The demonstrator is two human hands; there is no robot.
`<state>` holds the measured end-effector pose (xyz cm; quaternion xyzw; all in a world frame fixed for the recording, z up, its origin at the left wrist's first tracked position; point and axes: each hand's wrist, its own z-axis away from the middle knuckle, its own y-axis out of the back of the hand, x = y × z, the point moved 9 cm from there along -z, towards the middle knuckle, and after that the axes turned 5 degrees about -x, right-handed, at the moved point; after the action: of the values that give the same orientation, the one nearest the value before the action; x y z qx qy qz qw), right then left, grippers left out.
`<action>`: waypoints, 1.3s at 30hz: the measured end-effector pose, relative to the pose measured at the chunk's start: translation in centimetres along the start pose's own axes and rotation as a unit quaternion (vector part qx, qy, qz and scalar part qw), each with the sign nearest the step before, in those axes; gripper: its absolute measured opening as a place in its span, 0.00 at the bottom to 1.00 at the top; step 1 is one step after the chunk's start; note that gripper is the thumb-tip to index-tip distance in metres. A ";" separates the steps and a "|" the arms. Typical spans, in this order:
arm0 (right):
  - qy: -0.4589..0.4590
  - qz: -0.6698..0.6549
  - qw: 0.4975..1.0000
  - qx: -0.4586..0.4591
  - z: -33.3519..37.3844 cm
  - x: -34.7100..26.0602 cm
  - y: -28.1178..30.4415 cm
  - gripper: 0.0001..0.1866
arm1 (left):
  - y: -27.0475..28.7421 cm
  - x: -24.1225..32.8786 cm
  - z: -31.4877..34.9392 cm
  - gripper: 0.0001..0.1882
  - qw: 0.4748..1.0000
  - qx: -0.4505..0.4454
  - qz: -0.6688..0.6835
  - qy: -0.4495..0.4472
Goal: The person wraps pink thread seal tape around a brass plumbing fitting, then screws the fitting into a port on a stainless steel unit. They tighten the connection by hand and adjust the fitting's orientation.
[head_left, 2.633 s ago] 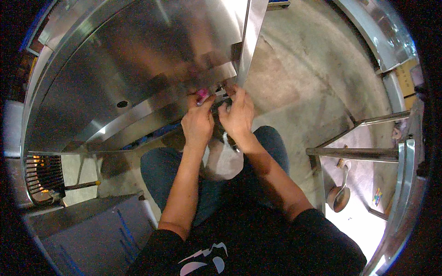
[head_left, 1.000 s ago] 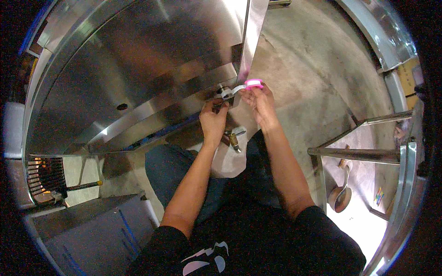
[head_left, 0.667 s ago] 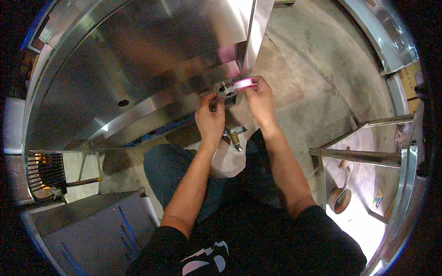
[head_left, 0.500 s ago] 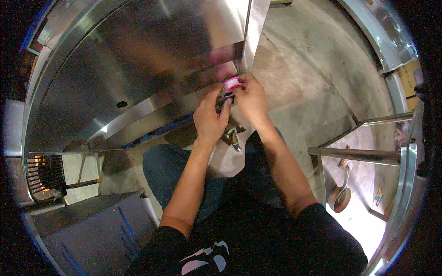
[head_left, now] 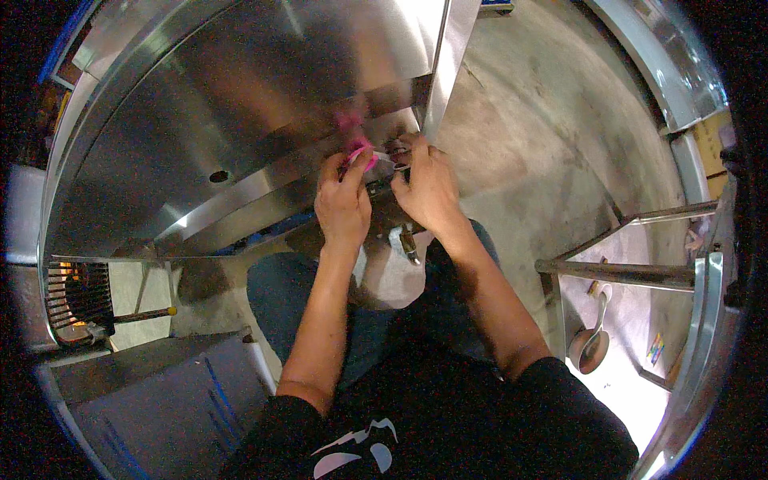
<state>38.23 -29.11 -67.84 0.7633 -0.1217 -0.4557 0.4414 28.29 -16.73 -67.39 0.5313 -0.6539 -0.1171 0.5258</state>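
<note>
Nearest, the dark shirt (head_left: 448, 408), then the jeans (head_left: 280, 296), knees spread, and between them a brass-coloured fitting (head_left: 410, 246), clear of both hands. Up to the busy spot now! The left hand (head_left: 342, 206) has its grip closed on a pink spool (head_left: 365, 159), just left of the work. From it a short white tape (head_left: 384, 157) reaches across to the right, where the right hand (head_left: 430, 186) curls thumb and fingers about a small metal part (head_left: 398, 148); whether that grip pinches tight, I can't tell, the fingers cover too much. Looks to me like the wrapping step: tape being laid on that part. The next move, I'd judge, calls for the right to steady the tape's end while the left carries the spool round, keeping it taut. And just beyond, the steel panel (head_left: 264, 104) mirrors the pink; to the right, concrete floor (head_left: 536, 120).
</note>
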 end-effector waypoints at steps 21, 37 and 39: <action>-0.108 -0.178 0.968 0.141 3.3 6.9 -2.5 0.18 | -11.2 -5.2 4.0 0.22 0.976 -0.188 -0.030 0.101; -0.415 -0.721 0.549 -0.080 5.8 14.7 -18.0 0.08 | -14.5 -4.5 2.5 0.18 0.977 -0.124 0.170 0.044; -0.397 -0.741 0.538 -0.069 5.5 15.4 -19.1 0.07 | -14.5 -4.5 2.6 0.17 0.976 -0.124 0.174 0.053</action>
<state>38.23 -30.18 -92.97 0.2894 0.3561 -0.8833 -0.0962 33.92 -20.07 -81.36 0.3456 -0.6878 -0.0763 0.6338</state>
